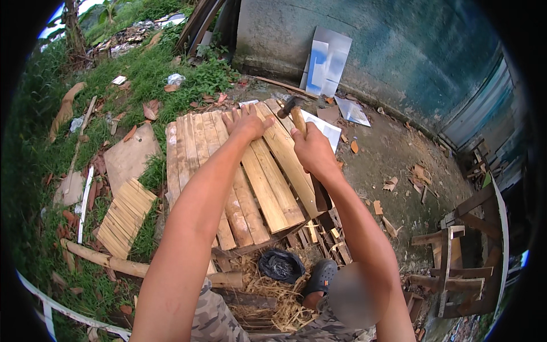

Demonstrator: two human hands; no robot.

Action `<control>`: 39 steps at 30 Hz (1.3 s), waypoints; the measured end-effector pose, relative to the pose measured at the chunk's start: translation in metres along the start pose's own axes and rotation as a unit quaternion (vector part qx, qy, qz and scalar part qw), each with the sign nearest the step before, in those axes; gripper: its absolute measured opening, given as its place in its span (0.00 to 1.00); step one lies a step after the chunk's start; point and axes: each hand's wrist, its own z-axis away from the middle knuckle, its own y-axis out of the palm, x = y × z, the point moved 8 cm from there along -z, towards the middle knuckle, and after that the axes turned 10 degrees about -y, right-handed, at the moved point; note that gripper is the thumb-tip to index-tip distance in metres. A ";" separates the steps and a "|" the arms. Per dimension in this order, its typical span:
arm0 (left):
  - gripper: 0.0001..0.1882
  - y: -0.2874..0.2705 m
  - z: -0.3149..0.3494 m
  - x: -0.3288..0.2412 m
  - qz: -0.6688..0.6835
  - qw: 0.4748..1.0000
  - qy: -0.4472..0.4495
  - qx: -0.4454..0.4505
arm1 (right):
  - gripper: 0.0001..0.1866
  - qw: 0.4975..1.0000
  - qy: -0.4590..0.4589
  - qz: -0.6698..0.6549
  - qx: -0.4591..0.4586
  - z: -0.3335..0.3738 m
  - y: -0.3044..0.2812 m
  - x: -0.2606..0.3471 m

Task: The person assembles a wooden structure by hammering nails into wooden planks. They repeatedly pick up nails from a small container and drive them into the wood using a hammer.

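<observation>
Several pale wooden slats (268, 188) lie side by side as a low panel in front of me. Across their far part rests my left hand (246, 126), its fingers apart and pressed down on the wood. Whether a nail stands by its thumb is too small to tell. Closed around the wooden handle of a hammer (298, 118) is my right hand (314, 150), raised over the panel's right side. The dark hammer head is just right of my left thumb, above the far ends of the slats.
A black plastic bag (281, 266) sits among wood shavings near my grey clog (322, 277). Left, a small slatted panel (126, 218) lies on grass by a flat board (132, 157). Painted sheets (327, 61) lean against the wall (399, 62). Wooden frames (450, 268) stand right.
</observation>
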 end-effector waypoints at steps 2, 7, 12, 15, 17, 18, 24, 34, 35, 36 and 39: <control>0.54 0.001 -0.002 0.000 -0.001 1.000 -0.002 -0.006 | 0.21 0.998 -0.028 -0.011 -0.049 0.000 -0.008 0.003; 0.54 0.005 -0.006 0.000 0.001 1.000 -0.004 -0.005 | 0.22 0.992 0.038 0.005 0.118 0.014 0.009 0.007; 0.54 0.005 -0.006 0.000 0.002 1.000 -0.001 0.000 | 0.21 0.999 -0.027 -0.044 -0.005 0.009 -0.028 0.025; 0.54 0.003 -0.004 0.000 0.004 1.000 -0.002 -0.005 | 0.21 0.996 -0.065 -0.028 -0.052 0.007 -0.032 0.029; 0.52 0.003 -0.002 0.000 0.006 1.000 -0.004 -0.003 | 0.22 0.995 0.004 0.010 0.101 0.008 -0.007 0.013; 0.52 0.002 -0.002 0.000 0.005 1.000 -0.006 0.000 | 0.22 0.982 0.079 -0.007 0.173 0.011 0.002 0.000; 0.52 0.000 0.001 0.000 0.012 1.000 -0.009 -0.003 | 0.23 0.991 -0.083 -0.055 -0.085 -0.003 -0.037 0.017; 0.53 0.000 0.000 0.000 -0.002 1.000 -0.013 0.000 | 0.21 0.997 -0.052 -0.047 -0.025 0.001 -0.028 0.019; 0.53 0.000 0.000 -0.001 0.001 1.000 -0.011 -0.004 | 0.22 0.993 -0.079 0.051 0.069 0.004 -0.011 0.024; 0.53 -0.001 0.000 -0.001 0.004 1.000 -0.010 -0.008 | 0.23 0.992 -0.051 0.051 0.102 0.000 -0.008 0.018; 0.53 0.001 0.001 0.000 0.006 1.000 -0.012 -0.008 | 0.26 0.993 0.015 0.015 0.117 -0.006 -0.002 0.006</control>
